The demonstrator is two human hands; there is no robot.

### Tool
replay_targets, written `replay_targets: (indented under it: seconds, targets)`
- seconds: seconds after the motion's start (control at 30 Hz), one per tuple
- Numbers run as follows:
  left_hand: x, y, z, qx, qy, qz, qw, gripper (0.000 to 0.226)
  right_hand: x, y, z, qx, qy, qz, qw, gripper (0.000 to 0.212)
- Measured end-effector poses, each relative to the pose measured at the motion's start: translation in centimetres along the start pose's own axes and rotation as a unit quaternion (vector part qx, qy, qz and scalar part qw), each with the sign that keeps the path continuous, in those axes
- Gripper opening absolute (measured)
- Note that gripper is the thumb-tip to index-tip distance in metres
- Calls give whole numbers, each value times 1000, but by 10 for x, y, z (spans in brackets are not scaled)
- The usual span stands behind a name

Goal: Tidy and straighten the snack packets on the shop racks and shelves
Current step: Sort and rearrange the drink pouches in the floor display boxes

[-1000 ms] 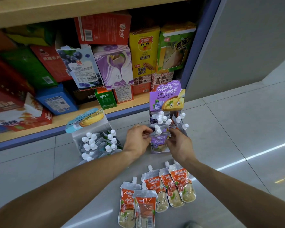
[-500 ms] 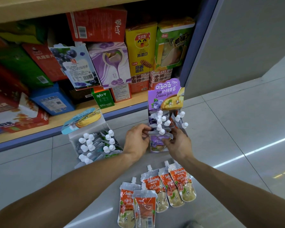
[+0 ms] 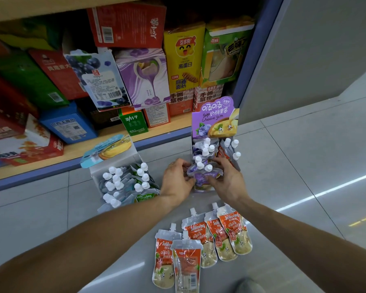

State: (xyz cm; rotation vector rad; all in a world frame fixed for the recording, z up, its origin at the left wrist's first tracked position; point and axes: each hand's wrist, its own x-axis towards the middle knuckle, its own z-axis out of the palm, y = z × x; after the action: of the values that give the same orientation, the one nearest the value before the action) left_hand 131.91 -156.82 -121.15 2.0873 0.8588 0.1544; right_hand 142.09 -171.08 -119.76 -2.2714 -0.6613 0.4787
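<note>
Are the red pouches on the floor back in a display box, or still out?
Out. Five red pouches lie flat on the floor tiles, nearer the camera than both hands and outside the purple box.

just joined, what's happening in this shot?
A person crouches at a shop shelf, sorting spouted jam pouches. Both the left hand and the right hand grip purple pouches at the front of the purple Cheese jam display box standing on the floor. A second open box of pouches sits to its left, and five orange pouches lie loose on the floor nearer the camera.
</note>
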Motion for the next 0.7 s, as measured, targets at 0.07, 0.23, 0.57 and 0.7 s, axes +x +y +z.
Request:
replay_targets:
  seconds: [0.07, 0.23, 0.57, 0.7]
  targets:
    - [-3, 4, 0, -1, -3, -8, 1000, 52, -2, 1, -1, 7, 6, 18, 1000, 58]
    - [-27, 24, -15, 13, 48, 47, 998, 62, -17, 2, -17, 13, 39, 45, 998, 52]
    - [-114, -34, -10, 236, -174, 147, 945, 52, -108, 47, 5, -157, -40, 94, 982, 42]
    - [-127, -62, -8, 356, -245, 73, 899, 85, -105, 63, 7, -186, -79, 224, 954, 61]
